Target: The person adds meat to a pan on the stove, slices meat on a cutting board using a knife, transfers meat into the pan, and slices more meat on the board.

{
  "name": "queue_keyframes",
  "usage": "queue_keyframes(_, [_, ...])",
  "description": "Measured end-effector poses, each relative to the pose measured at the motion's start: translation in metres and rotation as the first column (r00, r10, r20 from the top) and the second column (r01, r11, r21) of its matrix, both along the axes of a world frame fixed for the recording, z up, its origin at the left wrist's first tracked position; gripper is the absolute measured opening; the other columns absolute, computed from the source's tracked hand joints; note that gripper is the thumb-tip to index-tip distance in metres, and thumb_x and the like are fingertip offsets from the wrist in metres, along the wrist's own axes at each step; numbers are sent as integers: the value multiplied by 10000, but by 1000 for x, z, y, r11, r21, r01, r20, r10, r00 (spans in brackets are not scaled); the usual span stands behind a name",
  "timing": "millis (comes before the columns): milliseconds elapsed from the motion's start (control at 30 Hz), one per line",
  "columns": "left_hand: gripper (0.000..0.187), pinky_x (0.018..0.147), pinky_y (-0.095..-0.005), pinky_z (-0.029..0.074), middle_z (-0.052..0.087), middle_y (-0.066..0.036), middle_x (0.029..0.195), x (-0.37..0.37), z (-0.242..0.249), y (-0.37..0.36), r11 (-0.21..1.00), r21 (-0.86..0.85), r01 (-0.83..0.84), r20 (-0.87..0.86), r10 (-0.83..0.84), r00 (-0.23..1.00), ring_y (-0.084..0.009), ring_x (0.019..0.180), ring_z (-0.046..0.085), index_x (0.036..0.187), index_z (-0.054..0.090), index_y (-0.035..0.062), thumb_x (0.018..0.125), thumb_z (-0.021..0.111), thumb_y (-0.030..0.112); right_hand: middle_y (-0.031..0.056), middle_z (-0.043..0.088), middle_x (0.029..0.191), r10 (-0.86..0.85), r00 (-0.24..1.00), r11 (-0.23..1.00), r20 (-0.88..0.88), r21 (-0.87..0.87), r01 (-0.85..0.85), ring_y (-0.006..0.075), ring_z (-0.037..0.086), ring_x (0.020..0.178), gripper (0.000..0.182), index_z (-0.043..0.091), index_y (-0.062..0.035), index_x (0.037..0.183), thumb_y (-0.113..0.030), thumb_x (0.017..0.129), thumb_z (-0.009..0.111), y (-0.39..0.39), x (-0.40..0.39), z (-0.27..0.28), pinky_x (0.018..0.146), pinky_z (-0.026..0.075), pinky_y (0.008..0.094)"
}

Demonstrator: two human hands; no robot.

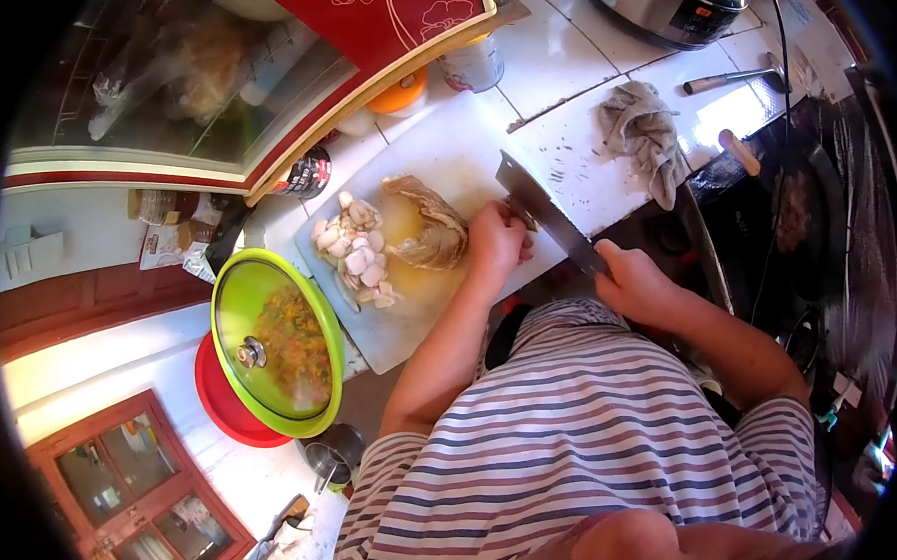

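Observation:
My right hand [629, 280] is wrapped round the handle end of a wide cleaver [549, 211], whose blade reaches up and left over the right part of the white cutting board [401, 332]. Close to the blade's left side, my left hand [499, 238] has its fingers curled on a small brownish piece that is mostly hidden. Left of that hand lies a large brown, folded piece of food [436, 223] on the wet board. Farther left is a pile of pale, pinkish-white slices [357, 248].
A green bowl with a glass lid [301, 346] overlaps a red basin [224, 400] at the left. A grey cloth [642, 131] lies on the tiled counter. Behind are a rice cooker [657, 11] and a red-edged cabinet [359, 69]; a dark pan [796, 215] is right.

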State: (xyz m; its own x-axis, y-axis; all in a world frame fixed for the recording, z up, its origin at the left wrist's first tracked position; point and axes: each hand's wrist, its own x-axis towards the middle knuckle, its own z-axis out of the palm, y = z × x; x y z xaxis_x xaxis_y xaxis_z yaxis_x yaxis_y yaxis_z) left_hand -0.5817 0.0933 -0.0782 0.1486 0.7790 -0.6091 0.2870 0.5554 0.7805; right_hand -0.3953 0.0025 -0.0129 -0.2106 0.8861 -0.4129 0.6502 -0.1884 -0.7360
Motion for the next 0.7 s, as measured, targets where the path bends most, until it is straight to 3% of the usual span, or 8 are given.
queue_keyframes(100, [144,358,-294,419,571,-131,617,1,-7,-8,988,150,-21,-42,28,999,-187,432,549,944,441,-48,821,457,25,164,538,600,-55,994,997,-89,-50,51,249,549,516,162,451,11,933,-80,816,515,1,2,-2,506,429,347])
queue_keyframes(133, [133,359,-295,414,570,-126,618,1,-10,-10,977,211,-37,-62,52,997,-183,432,543,931,445,-46,817,461,20,140,533,590,-60,991,997,-124,-62,52,191,539,500,154,449,13,932,-75,822,512,0,3,-4,498,427,324])
queue_keyframes(233, [91,381,-307,426,565,-120,604,2,-9,-11,956,295,-11,-129,51,990,-193,430,546,869,456,-33,807,486,27,88,527,590,-57,985,998,-162,-25,54,125,508,500,125,457,10,926,-62,834,500,0,4,-11,477,410,287])
queue_keyframes(367, [70,368,-293,417,558,-109,618,2,-12,-7,944,320,76,-205,-9,979,-171,435,531,844,458,-43,806,483,11,64,534,602,-88,967,995,-240,-76,71,107,501,498,111,467,9,922,-54,836,494,0,8,-8,467,402,264])
queue_keyframes(500, [84,371,-291,426,556,-103,609,-1,-17,-7,946,319,55,-177,2,984,-164,435,527,863,453,-39,811,487,17,53,539,623,-145,952,976,-268,-195,94,96,493,490,105,471,10,923,-47,837,491,2,11,0,464,403,249])
queue_keyframes(533, [93,366,-288,422,558,-104,609,-1,-16,-7,958,286,31,-139,10,990,-162,434,528,874,450,-37,814,488,22,56,538,626,-170,946,960,-278,-264,95,97,493,487,109,470,12,927,-45,835,491,3,12,0,465,407,250])
queue_keyframes(700, [121,346,-282,401,561,-108,606,-1,-3,-2,994,106,-18,-74,26,997,-160,418,524,903,443,-31,820,494,41,54,540,631,-188,939,953,-287,-285,104,95,493,481,117,474,14,929,-47,832,494,3,14,2,462,408,250])
